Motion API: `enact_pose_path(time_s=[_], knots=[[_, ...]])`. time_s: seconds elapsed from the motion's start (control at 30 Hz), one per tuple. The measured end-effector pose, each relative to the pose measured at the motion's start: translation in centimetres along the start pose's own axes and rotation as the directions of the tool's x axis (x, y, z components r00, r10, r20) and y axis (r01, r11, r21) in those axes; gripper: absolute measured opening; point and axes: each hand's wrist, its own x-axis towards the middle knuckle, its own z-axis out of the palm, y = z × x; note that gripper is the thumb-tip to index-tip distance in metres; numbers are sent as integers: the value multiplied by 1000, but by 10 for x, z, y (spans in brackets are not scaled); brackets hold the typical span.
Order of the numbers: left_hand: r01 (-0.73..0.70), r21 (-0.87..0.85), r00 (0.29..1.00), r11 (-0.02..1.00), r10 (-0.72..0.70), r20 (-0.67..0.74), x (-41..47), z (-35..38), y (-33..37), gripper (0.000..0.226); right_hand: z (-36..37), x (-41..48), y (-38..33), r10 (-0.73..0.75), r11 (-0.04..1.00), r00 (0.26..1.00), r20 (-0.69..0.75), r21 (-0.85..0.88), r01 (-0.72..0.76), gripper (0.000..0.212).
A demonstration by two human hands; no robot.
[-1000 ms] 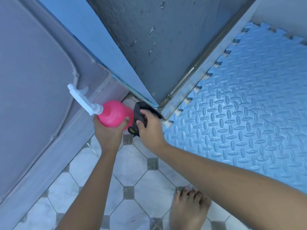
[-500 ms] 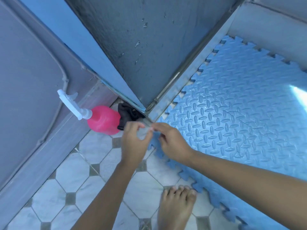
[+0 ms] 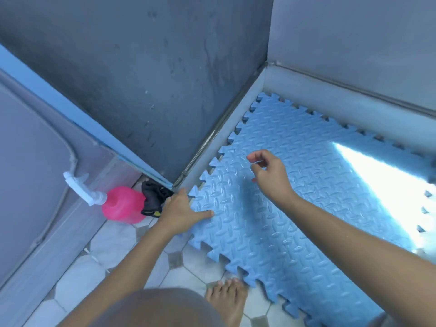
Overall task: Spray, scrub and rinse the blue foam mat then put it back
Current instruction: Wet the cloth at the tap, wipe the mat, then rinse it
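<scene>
The blue foam mat [image 3: 295, 204], with a raised tread pattern and toothed edges, lies flat on the floor in the corner between a dark wall and a grey one. My left hand [image 3: 181, 212] presses flat on its near left corner, fingers spread. My right hand [image 3: 269, 173] hovers over the mat's left part with fingers loosely curled and nothing in them. A pink spray bottle [image 3: 122, 205] with a white trigger head stands on the tiles left of the mat. A black scrubber [image 3: 153, 199] lies between the bottle and the wall corner.
White tiles [image 3: 113, 244] with grey diamond insets cover the floor at lower left. My bare foot [image 3: 227, 300] stands at the mat's near edge, and my knee [image 3: 155, 308] fills the bottom. A grey panel [image 3: 35, 185] slopes along the left. Bright sunlight falls on the mat's right side.
Both hands let go of the pink bottle and the black scrubber, which now rest by the wall. The hands moved right onto the mat: the left presses its corner, the right is above it.
</scene>
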Motion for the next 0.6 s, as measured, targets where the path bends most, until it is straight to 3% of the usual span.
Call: enact_pose_path(time_s=[0.07,0.17,0.27,0.33,0.43,0.5,0.6], knots=[[-96,-82,994,992,100,40,-15,-32,9,60,-6,-1,-15,-27,999,1000,-15,33,27,25],[-130,-341,985,931,161,64,-29,-90,34,63,-23,-7,-23,-37,998,998,-45,57,39,25],[22,-615,936,788,200,291,-34,-123,79,55,-40,-7,-33,-52,995,995,-89,84,60,27],[102,-581,908,807,163,386,-30,-123,112,47,-50,-3,-48,-60,987,991,-120,141,77,23],[-9,-395,961,919,117,250,-9,-115,141,49,-65,2,-73,-136,971,977,-163,175,164,15],[-76,-352,983,933,130,132,7,-121,141,62,-78,6,-92,-196,960,964,-177,164,225,16],[-163,-361,984,918,177,6,4,-149,137,62,-98,21,-136,-335,930,923,-189,94,357,18]])
